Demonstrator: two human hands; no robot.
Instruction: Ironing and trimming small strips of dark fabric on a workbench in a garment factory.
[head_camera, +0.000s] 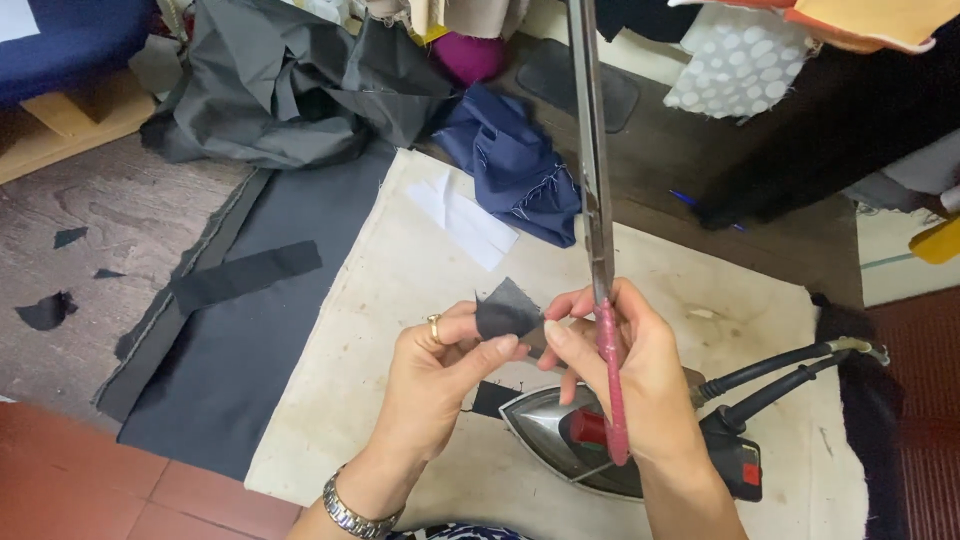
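Head view: the left hand (440, 375) pinches a small dark fabric scrap (508, 312) between thumb and forefinger, lifted clear of the cream pressing cloth (400, 300) so its edge meets the right fingers (575, 305). The right hand (620, 370) is clenched around pink-handled long shears (598, 230), blades pointing away. Below the fingers rests a flat iron (560, 430); dark cloth (230, 340) lies to their left.

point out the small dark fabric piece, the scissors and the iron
small dark fabric piece (507, 310), head view, middle of the cloth
scissors (592, 150), head view, on the long blades
iron (545, 425), head view, shiny metal body
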